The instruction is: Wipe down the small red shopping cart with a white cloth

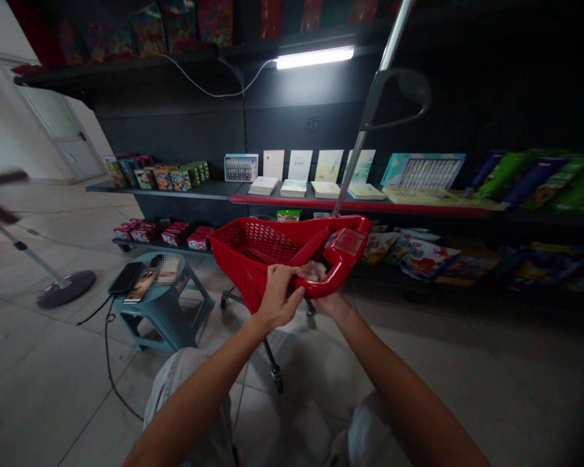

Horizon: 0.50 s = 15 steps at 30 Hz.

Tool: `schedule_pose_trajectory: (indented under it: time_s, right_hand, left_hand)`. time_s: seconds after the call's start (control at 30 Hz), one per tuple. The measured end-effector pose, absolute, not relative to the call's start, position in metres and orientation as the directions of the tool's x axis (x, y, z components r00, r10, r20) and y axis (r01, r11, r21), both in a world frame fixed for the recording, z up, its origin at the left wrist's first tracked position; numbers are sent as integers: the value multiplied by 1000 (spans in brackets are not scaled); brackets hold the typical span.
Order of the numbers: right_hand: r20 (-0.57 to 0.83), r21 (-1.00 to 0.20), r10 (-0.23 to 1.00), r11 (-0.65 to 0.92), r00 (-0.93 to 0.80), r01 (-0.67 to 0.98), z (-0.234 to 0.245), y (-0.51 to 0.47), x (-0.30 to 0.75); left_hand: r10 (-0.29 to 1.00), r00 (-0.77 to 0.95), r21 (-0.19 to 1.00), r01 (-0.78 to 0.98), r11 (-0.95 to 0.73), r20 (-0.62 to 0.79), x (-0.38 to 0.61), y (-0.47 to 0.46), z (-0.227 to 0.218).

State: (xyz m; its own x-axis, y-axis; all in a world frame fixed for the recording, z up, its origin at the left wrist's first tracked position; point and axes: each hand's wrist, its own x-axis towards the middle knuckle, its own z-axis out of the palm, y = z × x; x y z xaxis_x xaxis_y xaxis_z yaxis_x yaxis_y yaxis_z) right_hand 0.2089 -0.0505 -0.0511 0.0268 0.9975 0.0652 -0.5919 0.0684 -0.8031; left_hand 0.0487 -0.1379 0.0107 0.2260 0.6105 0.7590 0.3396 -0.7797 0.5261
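Observation:
A small red shopping cart with a slotted plastic basket stands before me on metal legs with casters. My left hand is closed on the basket's near corner, where it meets the red handle. From below, my right hand reaches under the handle, and its fingers are mostly hidden. A crumpled whitish tissue or cloth shows in the handle's opening, apparently in the right hand's fingers. On the handle sits a clear rectangular panel.
Left of the cart, a blue-grey plastic stool bears a phone and a black device with cables. A dark shelf behind holds boxes, books and snack bags. A metal pole rises behind the cart. A round stand base is far left.

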Motion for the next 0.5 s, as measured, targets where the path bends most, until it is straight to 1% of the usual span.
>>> schedule_pose_trajectory:
  time_s: [0.03,0.07,0.1,0.13,0.17,0.2,0.23,0.27,0.33,0.37,0.43,0.5]
  right_hand:
    - [44,-804,998,58,38,-592,-46,-43,224]
    - [13,-797,991,92,136,-597,-40,-36,240]
    - [-18,-787,964,151,266,-598,-35,-30,255]
    - [-10,-781,907,256,421,-570,-30,-27,269]
    - [30,-786,823,370,568,-496,-25,-25,281]
    - [97,-796,723,469,684,-383,-19,-24,291]
    - [189,-806,621,541,760,-241,-14,-26,299]
    - [291,-812,533,577,795,-90,-8,-29,305]
    - [491,-797,422,571,762,198,3,-38,311]
    - [591,-766,401,552,700,331,9,-44,312]
    - [770,-638,418,531,482,558,20,-56,312]
    - [857,-476,462,542,227,693,28,-65,310]
  left_hand:
    - [618,226,531,344,-774,753,47,-138,10]
    - [624,225,537,349,-768,748,44,-138,10]
    - [630,218,542,352,-763,745,42,-138,9]
    - [635,208,549,353,-758,744,40,-138,8]
    - [640,194,555,354,-753,744,38,-137,8]
    - [644,178,563,352,-748,744,36,-137,7]
    - [646,158,570,349,-744,747,34,-137,7]
    - [648,138,577,345,-740,749,32,-137,7]
    - [655,100,593,341,-729,749,29,-137,8]
    - [662,83,602,343,-721,745,28,-138,8]
    - [681,54,623,356,-696,730,25,-138,10]
    - [691,24,636,370,-677,722,22,-137,10]
